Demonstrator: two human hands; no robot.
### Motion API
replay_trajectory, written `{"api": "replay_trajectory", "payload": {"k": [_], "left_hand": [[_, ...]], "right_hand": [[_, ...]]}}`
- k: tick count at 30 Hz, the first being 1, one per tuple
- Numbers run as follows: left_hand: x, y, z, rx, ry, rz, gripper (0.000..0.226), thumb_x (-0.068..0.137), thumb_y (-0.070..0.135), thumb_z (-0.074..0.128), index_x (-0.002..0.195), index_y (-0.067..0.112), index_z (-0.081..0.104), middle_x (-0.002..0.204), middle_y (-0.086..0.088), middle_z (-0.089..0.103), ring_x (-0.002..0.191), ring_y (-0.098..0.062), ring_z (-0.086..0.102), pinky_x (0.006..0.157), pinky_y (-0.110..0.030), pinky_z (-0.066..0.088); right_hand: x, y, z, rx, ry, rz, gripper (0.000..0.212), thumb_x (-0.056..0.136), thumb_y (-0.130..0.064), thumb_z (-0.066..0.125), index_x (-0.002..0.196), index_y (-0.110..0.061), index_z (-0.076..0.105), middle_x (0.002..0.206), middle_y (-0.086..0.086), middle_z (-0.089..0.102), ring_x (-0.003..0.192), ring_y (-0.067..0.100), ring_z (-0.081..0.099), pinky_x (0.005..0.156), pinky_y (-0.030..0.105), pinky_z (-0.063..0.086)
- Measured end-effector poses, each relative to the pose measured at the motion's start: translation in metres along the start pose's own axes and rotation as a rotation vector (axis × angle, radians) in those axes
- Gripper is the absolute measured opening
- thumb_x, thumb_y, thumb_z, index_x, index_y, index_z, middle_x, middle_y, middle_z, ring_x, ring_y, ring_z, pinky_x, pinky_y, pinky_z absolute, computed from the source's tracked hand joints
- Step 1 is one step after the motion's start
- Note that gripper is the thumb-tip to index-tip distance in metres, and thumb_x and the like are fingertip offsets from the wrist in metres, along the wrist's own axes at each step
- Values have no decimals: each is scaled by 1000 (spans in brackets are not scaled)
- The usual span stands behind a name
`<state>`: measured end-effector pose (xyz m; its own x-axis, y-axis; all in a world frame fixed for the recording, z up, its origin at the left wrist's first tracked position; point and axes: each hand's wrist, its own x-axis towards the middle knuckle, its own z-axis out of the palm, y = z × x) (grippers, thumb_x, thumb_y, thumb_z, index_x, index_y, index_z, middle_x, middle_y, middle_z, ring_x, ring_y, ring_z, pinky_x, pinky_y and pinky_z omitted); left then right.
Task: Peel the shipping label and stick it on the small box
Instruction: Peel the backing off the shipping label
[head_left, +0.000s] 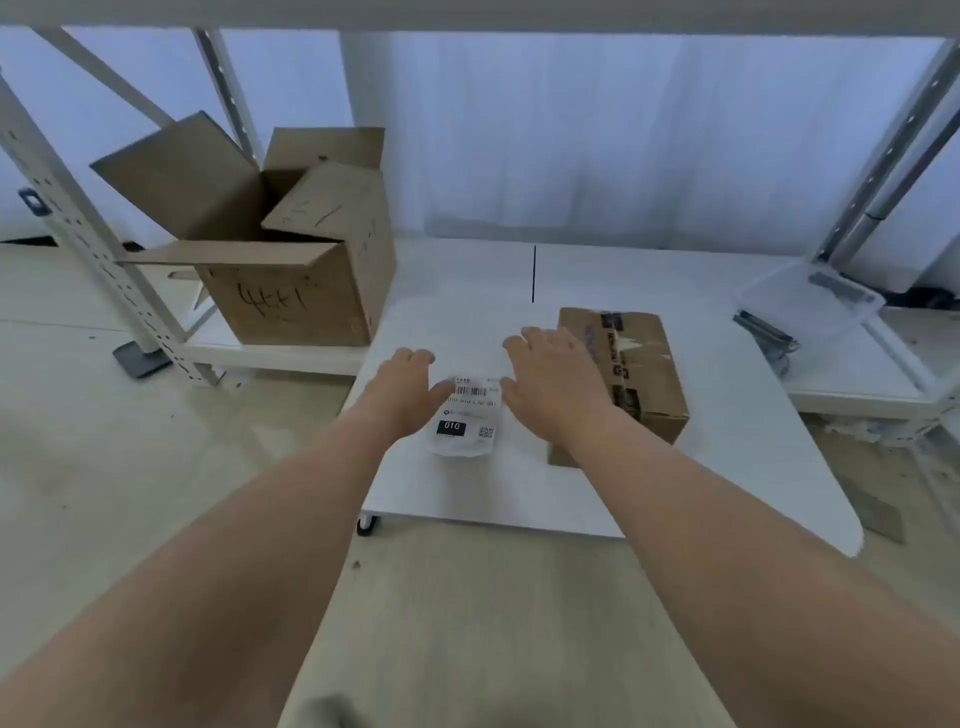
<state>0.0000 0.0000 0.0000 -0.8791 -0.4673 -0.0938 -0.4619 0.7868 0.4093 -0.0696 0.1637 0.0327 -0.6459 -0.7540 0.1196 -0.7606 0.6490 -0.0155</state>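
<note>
Shipping label (466, 415) flat on table (727, 441), between open, empty left hand (410, 387) and right hand (556, 384).

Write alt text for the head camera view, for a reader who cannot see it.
Two bare hands, left hand and right hand, reach open over a shipping label lying flat on a white table. A small taped cardboard box sits just right of the label; a large open cardboard box stands on a low shelf behind, to the left.
</note>
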Motion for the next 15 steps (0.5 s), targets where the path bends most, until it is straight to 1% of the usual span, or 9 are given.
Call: {"api": "replay_trajectory", "payload": {"k": [1,3,5,6,8,10,12,14,15], "left_hand": [[6,-1,8,-20,-22,-30,58,95,40,46,142,9,33,146,-13,34,133,-31,36,108,-43,33],[19,-6,23,-62,-40,-73,59,94,41,48,142,9,33,145,-13,34,133,-31,35,108,-42,33],[29,-8,33,-89,-41,-116,61,94,42,49,142,9,34,145,-13,35,133,-31,34,107,-41,32],[34,-9,37,-72,-31,-136,62,93,44,49,142,9,34,145,-13,34,133,-32,33,106,-41,32],[42,-15,43,-1,-17,-159,64,92,48,48,142,11,34,145,-13,31,133,-32,30,105,-42,31],[48,-21,50,31,-40,-180,64,90,51,49,141,16,35,144,-11,30,132,-32,30,105,-43,30],[52,-26,56,-8,-36,-194,60,87,52,54,137,22,41,141,-10,33,131,-31,31,105,-43,30],[54,-29,58,-94,11,-219,52,82,49,60,128,26,51,136,-8,40,127,-30,35,103,-42,32],[55,-30,59,-137,32,-229,47,80,47,63,122,26,56,132,-7,45,125,-30,38,102,-42,35]], "right_hand": [[5,-5,8,-10,4,-27,39,97,-25,40,132,-9,43,136,12,47,127,29,43,110,38,26],[13,-13,26,5,3,-74,32,96,-18,41,126,-8,47,126,11,52,117,28,48,96,34,37],[18,-19,45,37,-102,-54,27,97,-15,41,122,-7,48,122,10,52,112,27,50,82,34,42],[20,-19,53,55,-180,-25,27,97,-15,41,122,-7,47,123,10,50,113,27,49,81,36,43],[25,-15,65,81,-319,27,31,99,-22,40,127,-9,45,129,11,45,120,28,44,86,42,44],[27,-12,77,114,-416,50,43,100,-34,37,136,-11,38,141,11,36,131,28,35,97,43,39],[28,-10,86,110,-493,49,59,98,-43,35,149,-16,21,156,10,16,143,27,18,109,44,27],[26,-8,92,101,-548,51,72,97,-51,34,153,-20,2,161,7,-6,148,26,-1,118,46,12],[26,-8,93,101,-564,56,77,95,-55,35,153,-22,-4,161,6,-12,149,25,-6,119,47,7]]}}
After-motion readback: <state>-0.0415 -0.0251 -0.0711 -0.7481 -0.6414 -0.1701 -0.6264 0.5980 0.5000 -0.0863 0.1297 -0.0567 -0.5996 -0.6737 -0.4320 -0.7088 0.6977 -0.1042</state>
